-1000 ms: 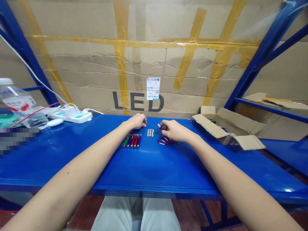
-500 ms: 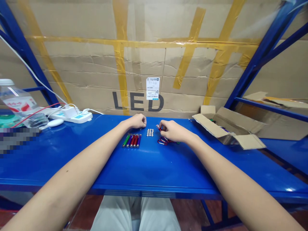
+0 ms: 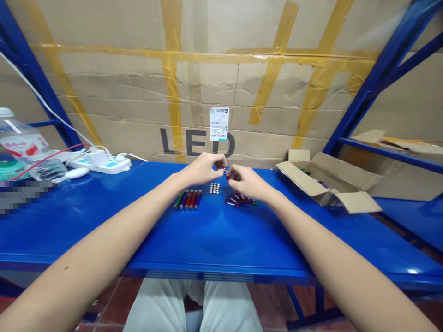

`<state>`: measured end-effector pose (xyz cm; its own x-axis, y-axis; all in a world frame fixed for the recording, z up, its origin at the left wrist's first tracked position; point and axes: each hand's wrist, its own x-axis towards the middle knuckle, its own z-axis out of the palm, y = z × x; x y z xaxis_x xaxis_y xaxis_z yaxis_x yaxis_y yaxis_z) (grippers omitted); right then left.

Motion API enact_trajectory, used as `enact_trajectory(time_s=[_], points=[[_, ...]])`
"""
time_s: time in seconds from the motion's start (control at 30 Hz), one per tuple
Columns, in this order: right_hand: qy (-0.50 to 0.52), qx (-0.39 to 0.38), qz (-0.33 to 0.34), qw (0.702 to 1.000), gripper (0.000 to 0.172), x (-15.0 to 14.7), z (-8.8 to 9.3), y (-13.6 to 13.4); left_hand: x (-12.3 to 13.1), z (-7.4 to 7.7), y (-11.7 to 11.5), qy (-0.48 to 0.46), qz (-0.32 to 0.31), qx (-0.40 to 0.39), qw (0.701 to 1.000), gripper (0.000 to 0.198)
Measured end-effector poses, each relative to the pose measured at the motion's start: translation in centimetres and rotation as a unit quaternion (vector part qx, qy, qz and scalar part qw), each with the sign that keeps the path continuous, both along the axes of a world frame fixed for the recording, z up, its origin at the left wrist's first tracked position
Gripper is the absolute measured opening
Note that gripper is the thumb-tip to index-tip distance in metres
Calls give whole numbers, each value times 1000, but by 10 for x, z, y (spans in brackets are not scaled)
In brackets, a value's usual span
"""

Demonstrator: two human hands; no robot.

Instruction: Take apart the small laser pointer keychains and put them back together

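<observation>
My right hand (image 3: 244, 181) grips a small red metal tube (image 3: 227, 174) that points up and to the left. At the tube's upper end are the closed fingertips of my left hand (image 3: 206, 168); whatever they pinch is too small to make out. Below my hands, small silver button-like discs (image 3: 214, 188) sit in neat rows on the blue table (image 3: 221, 240). Several green, purple and red metal tubes (image 3: 188, 200) lie side by side left of the discs. Beneath my right hand is a fan of red carabiner clips (image 3: 234, 199), with a bit of green at its right end.
An open cardboard box (image 3: 321, 180) stands at the right. On the left are a white power strip (image 3: 104, 162) with cables, and a plastic bottle (image 3: 29, 147). A large cardboard sheet (image 3: 131, 101) rises behind the table, between blue metal posts.
My left hand has moved right, from above the row of tubes to the red tube's tip. My right hand still holds the tube, slightly higher. The view has tilted slightly.
</observation>
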<state>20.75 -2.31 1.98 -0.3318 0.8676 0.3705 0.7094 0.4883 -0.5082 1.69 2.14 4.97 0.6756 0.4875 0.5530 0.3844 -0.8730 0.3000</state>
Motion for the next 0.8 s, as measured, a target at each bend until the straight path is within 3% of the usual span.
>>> enact_trajectory(time_s=[0.2, 0.37, 0.53, 0.67, 0.8], points=[[32, 19, -10, 999, 11, 2, -1, 4, 1, 1, -3, -5, -30, -23, 999, 17], [-1, 66, 0, 998, 17, 6, -2, 6, -5, -2, 12, -14, 40, -37, 998, 19], [-23, 84, 35, 996, 23, 10, -4, 9, -23, -23, 44, 154, 121, -4, 981, 25], [-39, 82, 39, 995, 24, 9, -6, 8, -30, -37, 57, 233, 122, -31, 964, 29], [-46, 72, 39, 996, 24, 7, -6, 7, -28, -39, 60, 258, 104, -48, 959, 27]])
